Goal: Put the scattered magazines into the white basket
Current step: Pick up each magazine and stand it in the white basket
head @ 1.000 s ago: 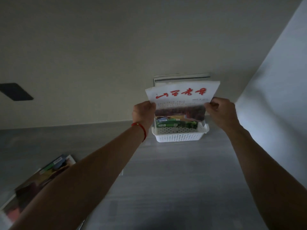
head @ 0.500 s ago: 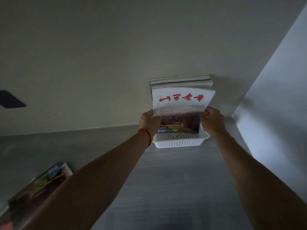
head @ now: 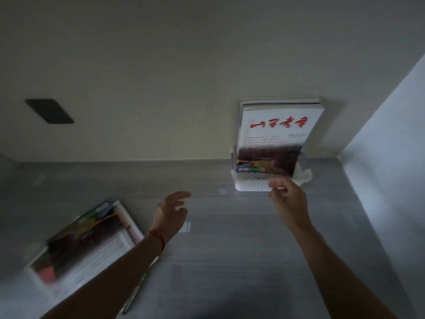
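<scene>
A white perforated basket (head: pixel 250 184) stands against the back wall at the far right of the grey surface. Several magazines stand upright in it; the front one (head: pixel 278 134) has a white cover with red characters, upside down. My right hand (head: pixel 288 199) hovers just in front of the basket's right front corner, fingers loosely curled, holding nothing. My left hand (head: pixel 171 214), with a red string on the wrist, is open over the surface well left of the basket. Loose magazines (head: pixel 89 242) lie stacked at the lower left, partly under my left forearm.
A side wall (head: pixel 391 157) closes the space right of the basket. A dark rectangular plate (head: pixel 49 110) is set in the back wall at the left. A small pale patch (head: pixel 185 227) marks the grey surface beside my left wrist.
Both hands let go of the white-covered magazine, which now stands in the basket. Both hands pulled back toward me, the left one swinging left toward the loose stack.
</scene>
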